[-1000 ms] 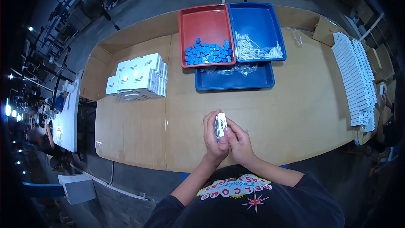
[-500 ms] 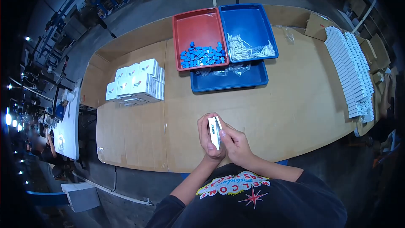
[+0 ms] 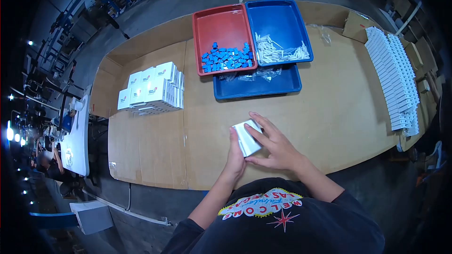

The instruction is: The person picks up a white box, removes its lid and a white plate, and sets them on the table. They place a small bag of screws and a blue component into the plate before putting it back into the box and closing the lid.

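A small white box [image 3: 246, 139] is held between my two hands above the cardboard-covered table, close to my body. My left hand [image 3: 234, 156] grips its left side, thumb along the edge. My right hand [image 3: 278, 148] lies over the right side and top, with fingers bent around it and some fingers spread. Stacked white boxes [image 3: 150, 87] with small printed logos stand to the left. Beyond my hands are a red tray [image 3: 219, 28] holding blue pieces [image 3: 227, 59] and a blue tray [image 3: 275, 16] holding white plastic pieces [image 3: 278, 52].
A lower blue tray [image 3: 256, 90] with clear plastic bags sits under the other two. Long rows of white pieces [image 3: 393, 80] line the table's right side. Raised cardboard walls [image 3: 146, 35] edge the far side. A person [image 3: 54, 164] is at a white table [image 3: 77, 136] far left.
The white box has turned from its narrow printed side to a broad plain face. My right hand has opened out and moved right and forward over it.
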The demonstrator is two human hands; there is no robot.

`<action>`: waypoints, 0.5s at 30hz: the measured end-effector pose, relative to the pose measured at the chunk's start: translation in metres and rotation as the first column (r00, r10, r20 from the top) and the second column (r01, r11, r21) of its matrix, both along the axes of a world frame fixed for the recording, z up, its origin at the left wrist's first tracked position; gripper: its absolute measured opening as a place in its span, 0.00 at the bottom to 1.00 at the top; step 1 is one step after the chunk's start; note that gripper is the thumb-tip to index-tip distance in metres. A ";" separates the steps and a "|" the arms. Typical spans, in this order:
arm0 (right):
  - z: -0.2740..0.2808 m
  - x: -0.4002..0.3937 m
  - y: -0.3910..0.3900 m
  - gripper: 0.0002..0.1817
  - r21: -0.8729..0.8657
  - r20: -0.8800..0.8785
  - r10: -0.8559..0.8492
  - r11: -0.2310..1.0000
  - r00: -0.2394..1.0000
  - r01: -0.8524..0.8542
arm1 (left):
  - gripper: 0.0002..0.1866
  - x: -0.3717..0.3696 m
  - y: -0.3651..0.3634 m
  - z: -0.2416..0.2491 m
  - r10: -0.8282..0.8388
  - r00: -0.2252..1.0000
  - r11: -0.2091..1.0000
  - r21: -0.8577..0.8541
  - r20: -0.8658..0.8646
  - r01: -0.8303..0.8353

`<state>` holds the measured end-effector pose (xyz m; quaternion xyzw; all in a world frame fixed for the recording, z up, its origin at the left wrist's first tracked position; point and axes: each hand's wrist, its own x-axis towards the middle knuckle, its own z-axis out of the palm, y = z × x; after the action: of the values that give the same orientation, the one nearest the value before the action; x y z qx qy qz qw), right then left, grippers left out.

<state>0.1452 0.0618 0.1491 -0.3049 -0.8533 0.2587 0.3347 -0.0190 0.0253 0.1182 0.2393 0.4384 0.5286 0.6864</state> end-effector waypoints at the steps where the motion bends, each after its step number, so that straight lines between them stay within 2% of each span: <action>1: -0.001 0.004 0.003 0.51 0.013 0.005 0.027 1.000 1.000 -0.027 | 0.43 0.002 -0.002 0.009 -0.065 0.998 0.994 -0.088 0.002 0.065; 5: -0.008 0.013 0.010 0.51 0.064 -0.016 0.100 0.993 0.995 -0.099 | 0.40 0.009 -0.006 0.014 -0.110 0.980 0.984 -0.122 0.163 0.131; 8: -0.010 0.011 0.013 0.51 0.101 -0.055 0.109 0.990 0.993 -0.103 | 0.38 0.014 -0.005 0.011 -0.051 0.977 0.992 -0.106 0.209 0.074; 15: -0.024 0.001 0.015 0.47 0.191 -0.220 0.105 0.980 0.970 -0.063 | 0.34 0.010 -0.004 0.006 -0.036 0.973 0.992 -0.109 0.229 0.062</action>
<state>0.1466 0.0770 0.1251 -0.2044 -0.8413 0.2269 0.4461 -0.0093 0.0215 0.1242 0.1482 0.3811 0.5090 0.7574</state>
